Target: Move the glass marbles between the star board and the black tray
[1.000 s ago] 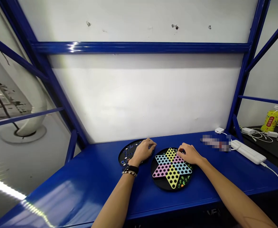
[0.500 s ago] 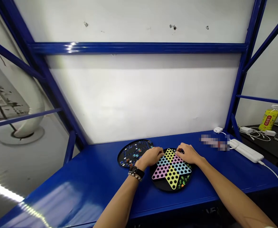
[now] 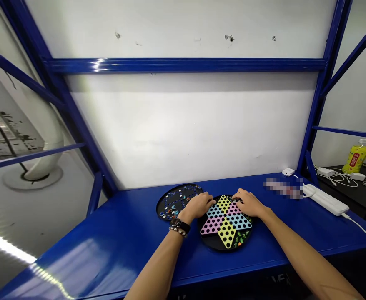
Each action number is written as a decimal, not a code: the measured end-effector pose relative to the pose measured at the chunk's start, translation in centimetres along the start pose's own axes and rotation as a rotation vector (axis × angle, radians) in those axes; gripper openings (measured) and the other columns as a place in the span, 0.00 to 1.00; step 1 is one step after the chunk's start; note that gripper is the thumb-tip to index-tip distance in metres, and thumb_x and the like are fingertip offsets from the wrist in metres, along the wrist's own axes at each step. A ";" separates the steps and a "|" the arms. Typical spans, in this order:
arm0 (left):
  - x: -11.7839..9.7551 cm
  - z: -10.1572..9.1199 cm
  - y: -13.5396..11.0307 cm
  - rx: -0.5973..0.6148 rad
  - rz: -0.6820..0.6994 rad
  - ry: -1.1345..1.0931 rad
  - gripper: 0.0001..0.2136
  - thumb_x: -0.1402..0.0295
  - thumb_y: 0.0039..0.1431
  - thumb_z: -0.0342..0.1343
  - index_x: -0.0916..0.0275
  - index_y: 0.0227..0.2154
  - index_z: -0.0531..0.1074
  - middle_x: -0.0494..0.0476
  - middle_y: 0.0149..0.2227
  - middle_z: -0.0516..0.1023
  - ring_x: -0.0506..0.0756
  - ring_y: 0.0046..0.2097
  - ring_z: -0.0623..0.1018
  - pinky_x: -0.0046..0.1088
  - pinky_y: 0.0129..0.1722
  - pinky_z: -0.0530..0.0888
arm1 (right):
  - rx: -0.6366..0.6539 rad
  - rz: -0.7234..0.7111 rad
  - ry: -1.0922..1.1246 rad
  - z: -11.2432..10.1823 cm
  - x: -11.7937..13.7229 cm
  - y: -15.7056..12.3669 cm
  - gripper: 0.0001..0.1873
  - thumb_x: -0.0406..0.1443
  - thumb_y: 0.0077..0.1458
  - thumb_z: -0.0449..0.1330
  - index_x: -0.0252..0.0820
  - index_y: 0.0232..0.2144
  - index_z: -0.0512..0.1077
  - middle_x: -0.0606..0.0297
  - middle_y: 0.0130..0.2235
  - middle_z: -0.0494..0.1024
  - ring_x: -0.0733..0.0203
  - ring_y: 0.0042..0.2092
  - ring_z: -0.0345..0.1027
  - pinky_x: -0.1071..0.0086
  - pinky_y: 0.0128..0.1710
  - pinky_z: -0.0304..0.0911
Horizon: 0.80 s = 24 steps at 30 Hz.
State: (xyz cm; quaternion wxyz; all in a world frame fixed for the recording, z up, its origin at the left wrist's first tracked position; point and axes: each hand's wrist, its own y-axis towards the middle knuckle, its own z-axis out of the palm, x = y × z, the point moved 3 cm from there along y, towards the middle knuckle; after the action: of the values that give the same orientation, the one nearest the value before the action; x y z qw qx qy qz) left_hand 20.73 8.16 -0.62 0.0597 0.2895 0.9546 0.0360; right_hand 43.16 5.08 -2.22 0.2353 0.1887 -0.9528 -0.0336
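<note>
A star-shaped Chinese checkers board (image 3: 226, 223) with yellow, pink and blue fields of dark holes lies in a round black tray (image 3: 212, 242). Green marbles (image 3: 241, 238) fill the tray's lower right gap. My left hand (image 3: 199, 205), with a watch and bracelet at the wrist, rests at the upper left of the board, fingers curled. At the upper right my right hand (image 3: 249, 203) has its fingertips bent down over the gap beside the pink field. What the fingers of either hand hold, if anything, is hidden.
Behind my left hand a black round tray (image 3: 177, 196) holds several loose marbles. On the blue table (image 3: 129, 233) at right are a white power strip (image 3: 325, 200) and a pixelated pinkish item (image 3: 283, 187). Farther right stand a yellow bottle (image 3: 356, 157) and white cables.
My right hand's fingers have shifted slightly at the board's upper right edge. My left hand stays almost in place. The whole view has moved a little.
</note>
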 end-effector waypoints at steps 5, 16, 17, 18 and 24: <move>-0.1 0.0 0.1 -0.065 0.020 -0.013 0.19 0.58 0.67 0.41 0.58 0.29 0.74 0.57 0.35 0.77 0.57 0.38 0.77 0.29 0.37 0.68 | -0.018 -0.007 0.015 -0.2 -0.1 0.0 0.18 0.31 0.57 0.48 0.46 0.44 0.74 0.61 0.44 0.73 0.57 0.47 0.66 0.64 0.47 0.56; 0.7 0.0 0.3 -0.161 -0.012 -0.140 0.24 0.58 0.70 0.33 0.59 0.27 0.70 0.56 0.28 0.77 0.55 0.31 0.75 0.29 0.34 0.65 | -0.082 -0.039 -0.067 0.2 0.3 0.0 0.07 0.34 0.58 0.50 0.44 0.35 0.68 0.64 0.39 0.72 0.60 0.41 0.65 0.65 0.41 0.54; 1.3 -0.3 0.2 -0.197 -0.065 -0.150 0.24 0.57 0.70 0.32 0.59 0.28 0.70 0.56 0.28 0.77 0.55 0.31 0.75 0.29 0.34 0.65 | -0.081 -0.036 -0.066 0.2 0.3 0.0 0.07 0.34 0.59 0.49 0.44 0.35 0.68 0.65 0.38 0.72 0.60 0.41 0.65 0.65 0.41 0.54; 2.1 -0.5 0.1 -0.229 -0.126 -0.151 0.23 0.57 0.70 0.32 0.59 0.30 0.70 0.56 0.29 0.77 0.55 0.33 0.75 0.29 0.34 0.65 | -0.082 -0.037 -0.065 0.1 0.3 -0.1 0.08 0.34 0.59 0.49 0.44 0.35 0.68 0.65 0.39 0.72 0.60 0.41 0.65 0.65 0.42 0.54; 5.9 -0.7 -0.9 -0.192 -0.335 -0.115 0.22 0.53 0.67 0.38 0.59 0.34 0.73 0.60 0.40 0.77 0.59 0.42 0.77 0.30 0.37 0.68 | -0.123 -0.091 -0.129 -0.4 1.5 0.1 0.16 0.33 0.61 0.47 0.44 0.48 0.69 0.60 0.48 0.72 0.56 0.48 0.63 0.60 0.48 0.54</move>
State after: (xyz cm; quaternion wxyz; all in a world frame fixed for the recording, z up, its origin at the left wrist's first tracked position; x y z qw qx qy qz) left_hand 15.33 10.68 -0.60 0.1466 0.1211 0.9767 0.0996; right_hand 42.10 4.65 -1.22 0.1828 0.2144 -0.9526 -0.1150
